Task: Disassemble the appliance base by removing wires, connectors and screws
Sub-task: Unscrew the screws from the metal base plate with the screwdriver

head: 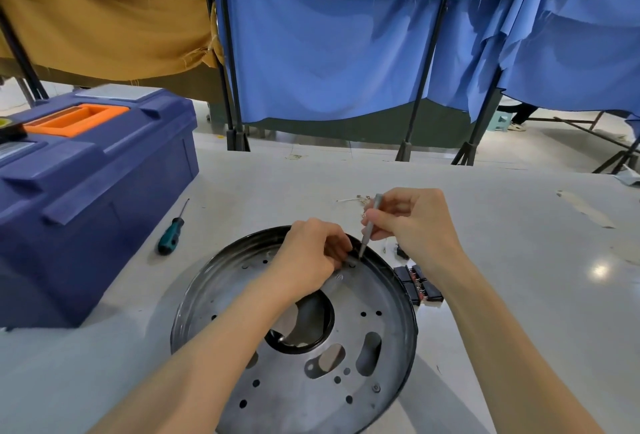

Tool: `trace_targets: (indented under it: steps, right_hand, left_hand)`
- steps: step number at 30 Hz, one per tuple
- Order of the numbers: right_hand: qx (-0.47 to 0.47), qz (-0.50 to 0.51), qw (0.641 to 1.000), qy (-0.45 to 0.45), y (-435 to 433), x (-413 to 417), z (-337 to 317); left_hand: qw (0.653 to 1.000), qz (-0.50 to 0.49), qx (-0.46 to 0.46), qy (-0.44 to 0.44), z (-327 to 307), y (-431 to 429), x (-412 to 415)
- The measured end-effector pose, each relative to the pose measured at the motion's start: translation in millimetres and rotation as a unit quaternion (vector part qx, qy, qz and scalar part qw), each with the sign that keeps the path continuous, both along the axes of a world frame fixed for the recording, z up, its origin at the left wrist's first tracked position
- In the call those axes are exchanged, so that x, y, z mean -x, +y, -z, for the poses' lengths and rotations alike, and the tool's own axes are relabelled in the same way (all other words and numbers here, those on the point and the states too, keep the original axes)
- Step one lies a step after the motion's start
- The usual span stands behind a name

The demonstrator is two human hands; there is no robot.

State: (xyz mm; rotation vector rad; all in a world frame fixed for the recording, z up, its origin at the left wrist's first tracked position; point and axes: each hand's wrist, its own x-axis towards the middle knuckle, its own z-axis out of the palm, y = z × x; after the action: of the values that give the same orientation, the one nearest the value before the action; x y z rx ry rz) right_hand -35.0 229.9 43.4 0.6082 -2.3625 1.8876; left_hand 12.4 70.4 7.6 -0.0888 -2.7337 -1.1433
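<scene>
A round metal appliance base [363, 347] with a black rim and several holes lies flat on the white table. My right hand [412, 222] grips a thin grey screwdriver [370, 226], held nearly upright, its tip down at the far inner rim of the base. My left hand [311, 257] rests on the far part of the base with fingers curled, pinching something small right beside the tip; what it is stays hidden. One screw [376, 388] sits in the plate near its front right.
A blue toolbox [90, 198] with an orange handle stands at the left. A green-handled screwdriver [172, 233] lies beside it. Black connector blocks [419, 283] and loose wires with terminals [360, 199] lie right of and behind the base. Blue and tan curtains hang behind the table.
</scene>
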Motion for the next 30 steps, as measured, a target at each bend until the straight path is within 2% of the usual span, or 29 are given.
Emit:
trace_targets:
  steps: [3,5,19,30]
  right_hand:
    - [-0.002,0.001,1.0,0.003,-1.8,0.3,3.0]
    - [0.003,0.001,1.0,0.0,-2.1,0.8,3.8]
    - [-0.013,0.004,1.0,-0.004,-4.9,2.9,9.5]
    - [-0.02,0.001,1.0,0.006,-5.5,2.9,10.4]
  left_hand:
    - [0.995,-0.019,0.09,0.027,2.6,2.1,0.2]
    - [0.992,-0.036,0.117,0.037,3.3,0.6,0.4]
    - [0.997,-0.046,0.061,0.001,7.3,-5.8,5.0]
    - [0.997,-0.043,0.058,0.003,6.5,-6.0,4.2]
